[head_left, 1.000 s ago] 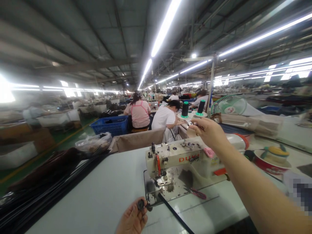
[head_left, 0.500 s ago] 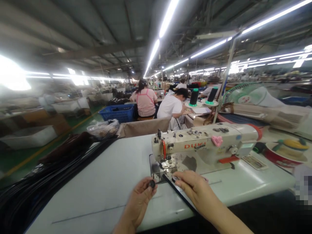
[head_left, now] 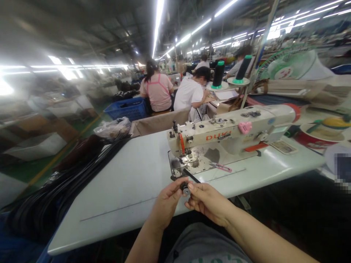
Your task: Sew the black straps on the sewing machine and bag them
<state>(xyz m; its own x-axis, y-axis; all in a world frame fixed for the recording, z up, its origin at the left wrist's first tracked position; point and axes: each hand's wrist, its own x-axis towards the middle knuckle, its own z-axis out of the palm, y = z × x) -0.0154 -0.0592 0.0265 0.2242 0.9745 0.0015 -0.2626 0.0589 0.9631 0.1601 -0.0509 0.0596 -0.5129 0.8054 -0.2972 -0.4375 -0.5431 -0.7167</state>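
My left hand [head_left: 168, 201] and my right hand [head_left: 207, 201] meet in front of the sewing machine [head_left: 230, 128], above the table's front edge. Pinched in my left fingers is a small dark bobbin [head_left: 183, 185]. My right thumb and fingers close on a silver round piece [head_left: 187, 191] against it, which looks like a bobbin case; the fingers partly cover both pieces. Just behind the hands, a narrow black strip [head_left: 192, 176] runs from the needle area. Pink-handled thread snips [head_left: 221, 167] lie on the machine bed to the right.
Long black strips [head_left: 101, 171] hang over the table's [head_left: 123, 182] left side. Two black thread cones [head_left: 218, 75] stand behind the machine. Co-workers sit ahead, near a blue crate [head_left: 127, 109]. A green fan [head_left: 287, 67] stands at the right.
My hands have come together, bringing the two small round pieces against each other. My right hand has left the machine bed, uncovering the snips. The view has tilted down.
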